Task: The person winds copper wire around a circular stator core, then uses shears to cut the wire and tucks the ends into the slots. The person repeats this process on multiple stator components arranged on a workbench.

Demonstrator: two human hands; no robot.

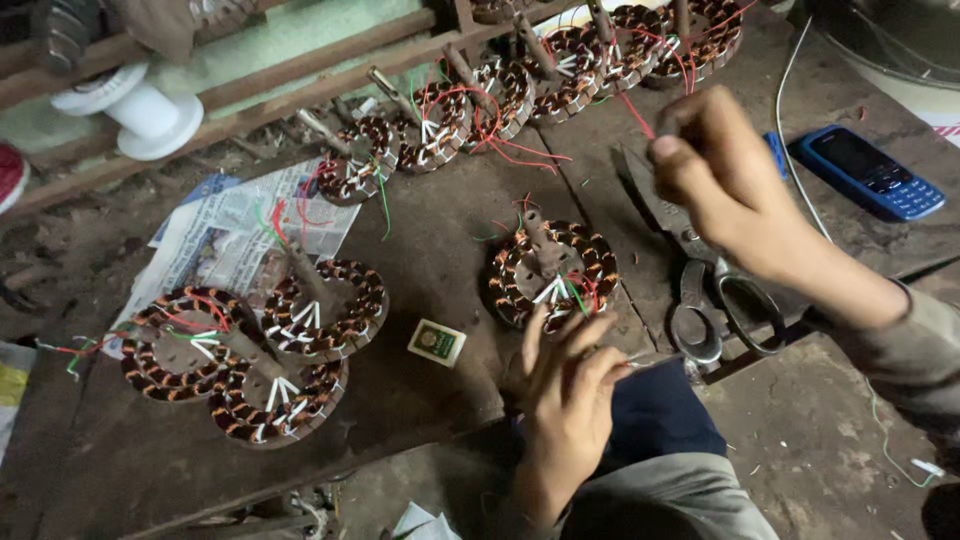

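Pinching red wire [636, 116] | right hand [712, 170] raised | left hand [568, 385] beside stator [553, 272]

A dark, scuffed wooden worktop [440, 400] fills the view in dim light. Rusty metal bars [250, 85] run along its far edge. Beyond them lies a pale green surface [300, 45].

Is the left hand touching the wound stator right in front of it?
Touching. The head view shows the left hand with its fingertips resting on the near rim of the wound stator.
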